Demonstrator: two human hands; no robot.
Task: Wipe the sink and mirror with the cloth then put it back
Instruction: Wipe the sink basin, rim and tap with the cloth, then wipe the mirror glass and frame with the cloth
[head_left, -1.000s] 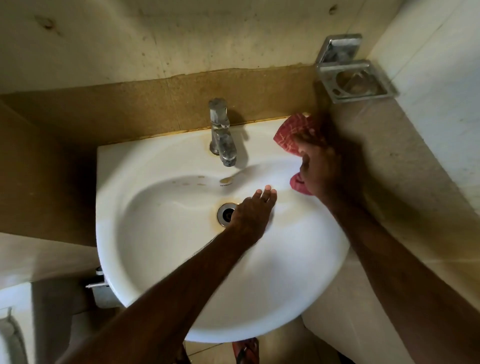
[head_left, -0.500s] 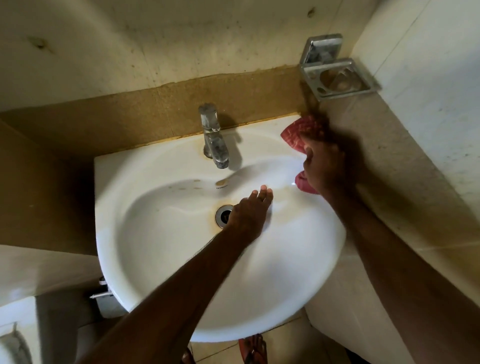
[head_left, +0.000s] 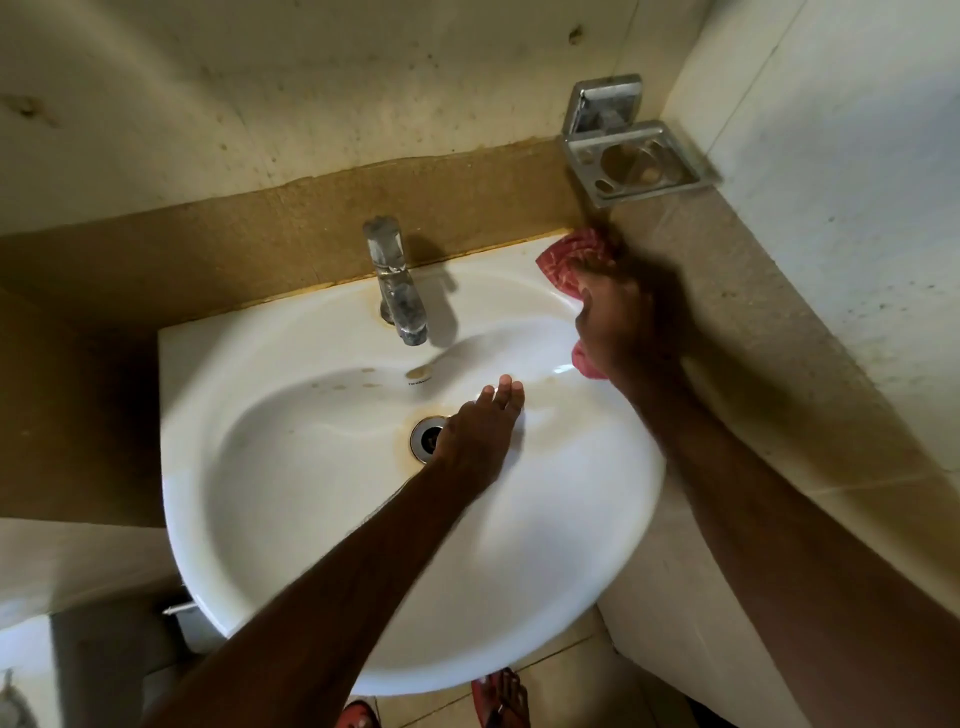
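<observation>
A white sink (head_left: 291, 519) fills the middle of the view, with a chrome tap (head_left: 395, 286) at its back and a drain (head_left: 427, 436) ringed by rust stain. My right hand (head_left: 618, 322) presses a red patterned cloth (head_left: 571, 254) onto the sink's back right rim, near the corner of the walls. The cloth shows above and below the hand. My left hand (head_left: 478, 431) lies flat in the basin just right of the drain, fingers together and empty. No mirror is in view.
A metal soap holder (head_left: 639, 161) is fixed to the wall above the back right corner. Stained tiled walls close in behind and to the right. Red sandals (head_left: 501, 699) show on the floor below the sink's front edge.
My right hand with the cloth stays at the back right rim with small shifts. The left hand holds its place by the drain. The camera has drifted slightly.
</observation>
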